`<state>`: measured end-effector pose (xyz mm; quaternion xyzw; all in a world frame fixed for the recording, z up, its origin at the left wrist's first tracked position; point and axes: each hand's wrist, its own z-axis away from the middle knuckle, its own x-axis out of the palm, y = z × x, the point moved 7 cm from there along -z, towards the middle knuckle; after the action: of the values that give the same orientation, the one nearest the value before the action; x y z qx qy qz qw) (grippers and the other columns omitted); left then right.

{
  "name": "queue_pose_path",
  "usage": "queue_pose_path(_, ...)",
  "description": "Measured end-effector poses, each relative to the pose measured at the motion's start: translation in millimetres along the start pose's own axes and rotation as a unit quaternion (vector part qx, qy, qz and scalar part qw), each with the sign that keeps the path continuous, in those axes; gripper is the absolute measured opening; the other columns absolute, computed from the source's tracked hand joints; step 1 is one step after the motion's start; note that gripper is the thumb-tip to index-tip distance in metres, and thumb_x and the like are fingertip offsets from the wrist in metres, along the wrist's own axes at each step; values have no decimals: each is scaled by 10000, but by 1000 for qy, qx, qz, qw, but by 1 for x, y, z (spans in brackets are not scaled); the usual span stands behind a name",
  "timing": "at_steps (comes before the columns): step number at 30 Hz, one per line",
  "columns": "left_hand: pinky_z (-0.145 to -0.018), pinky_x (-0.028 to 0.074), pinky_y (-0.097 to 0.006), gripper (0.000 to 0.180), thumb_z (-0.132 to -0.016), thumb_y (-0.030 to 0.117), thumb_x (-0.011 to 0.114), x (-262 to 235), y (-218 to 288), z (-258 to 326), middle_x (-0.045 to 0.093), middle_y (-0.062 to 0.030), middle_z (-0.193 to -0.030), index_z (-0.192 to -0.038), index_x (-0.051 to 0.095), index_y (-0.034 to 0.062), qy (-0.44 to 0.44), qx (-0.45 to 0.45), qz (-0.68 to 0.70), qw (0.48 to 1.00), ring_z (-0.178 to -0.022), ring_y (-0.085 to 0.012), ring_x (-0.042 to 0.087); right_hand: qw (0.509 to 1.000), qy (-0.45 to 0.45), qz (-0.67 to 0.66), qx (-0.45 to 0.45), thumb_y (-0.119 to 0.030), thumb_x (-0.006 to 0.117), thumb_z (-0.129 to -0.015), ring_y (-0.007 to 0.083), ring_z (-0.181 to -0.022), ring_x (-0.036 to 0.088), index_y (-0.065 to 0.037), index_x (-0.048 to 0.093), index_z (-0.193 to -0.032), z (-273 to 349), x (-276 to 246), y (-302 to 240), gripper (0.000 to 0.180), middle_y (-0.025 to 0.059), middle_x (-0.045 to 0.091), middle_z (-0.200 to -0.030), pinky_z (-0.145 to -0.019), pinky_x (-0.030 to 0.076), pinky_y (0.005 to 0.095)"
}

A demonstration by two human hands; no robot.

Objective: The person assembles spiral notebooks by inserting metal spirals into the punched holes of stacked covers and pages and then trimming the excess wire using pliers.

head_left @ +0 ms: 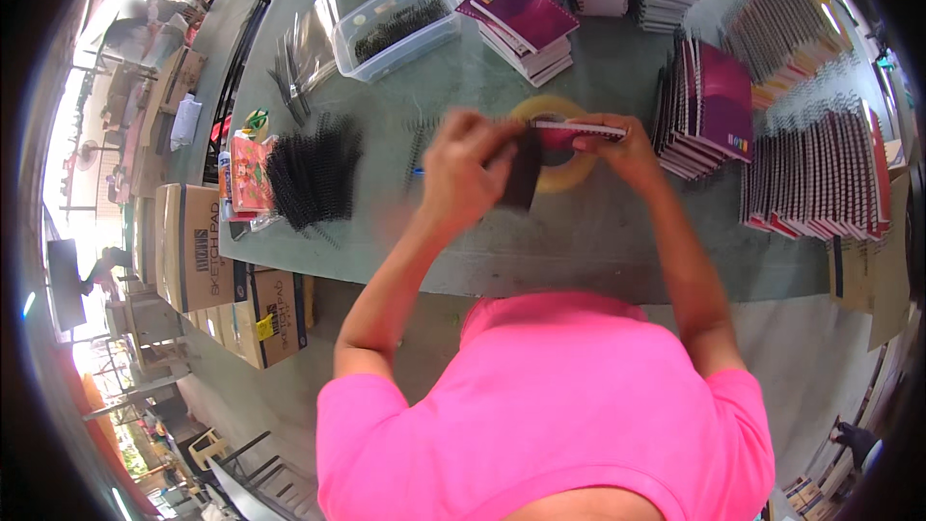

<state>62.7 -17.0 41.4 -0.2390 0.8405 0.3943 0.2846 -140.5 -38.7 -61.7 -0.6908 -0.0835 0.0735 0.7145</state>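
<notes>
My right hand (622,147) grips one end of a notebook (579,129), held edge-up above the table with a row of holes or binding along its top edge. A dark cover or flap (522,172) hangs at the notebook's left end, blurred. Against that end, my left hand (465,172) is closed, fingers pinched and smeared by motion; what lies between them is hidden. Black spiral coils (417,150) lie on the table just left of that hand. Beneath the notebook rests a yellowish roll of tape (576,177), partly covered.
Left on the table (386,241) lies a heap of black coils (313,174). A clear plastic bin (410,43) holds more coils. Purple notebooks (529,14) are stacked beyond my hands. Tall stacks of spiral-bound notebooks (815,174) line the right side. Cardboard boxes (198,246) stand below left.
</notes>
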Motion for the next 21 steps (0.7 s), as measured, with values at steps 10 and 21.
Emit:
queue_pose_path(10,-742,489,-359,268,-702,66,694,0,11,-14,611,-95,-887,-965,680,115,58,26,15,998,-850,-273,594,999,-14,11,-49,-1,647,-790,78,-857,598,-13,663,-1052,8,8,-6,263,31,684,-939,-782,472,231)
queue_pose_path(21,-740,480,-338,245,-719,34,684,38,21,0,593,-94,-894,-959,672,80,-111,11,-11,994,-840,-244,596,999,-2,33,-8,5,648,-789,82,-859,600,-20,660,-1047,13,7,2,259,26,677,-941,-763,474,232)
